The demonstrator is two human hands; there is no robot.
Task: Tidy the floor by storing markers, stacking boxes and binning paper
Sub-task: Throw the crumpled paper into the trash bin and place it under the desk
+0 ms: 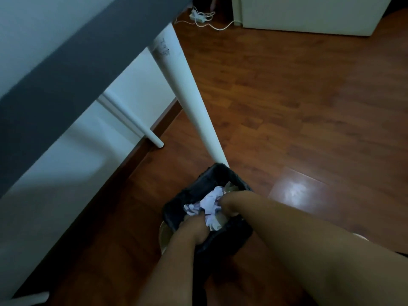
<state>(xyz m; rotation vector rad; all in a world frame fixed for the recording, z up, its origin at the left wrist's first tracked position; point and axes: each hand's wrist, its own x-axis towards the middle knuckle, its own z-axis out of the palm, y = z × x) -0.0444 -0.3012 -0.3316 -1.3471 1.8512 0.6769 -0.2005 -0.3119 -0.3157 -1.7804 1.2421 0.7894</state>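
Both our hands reach into one black bin (194, 191): left hand (194, 228) and right hand (231, 203) touch one wad of crumpled paper (212, 205) inside; whether they grip it, we cannot tell. Two white table legs (189, 93) stand on the floor beside the bin.

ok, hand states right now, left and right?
Left hand: in the bin, fingers on the crumpled paper; grip cannot be told.
Right hand: same, fingertips buried in paper; cannot be told.

Both hands, left hand (194, 228) and right hand (231, 205), in the black bin (194, 191) on crumpled paper (212, 204)
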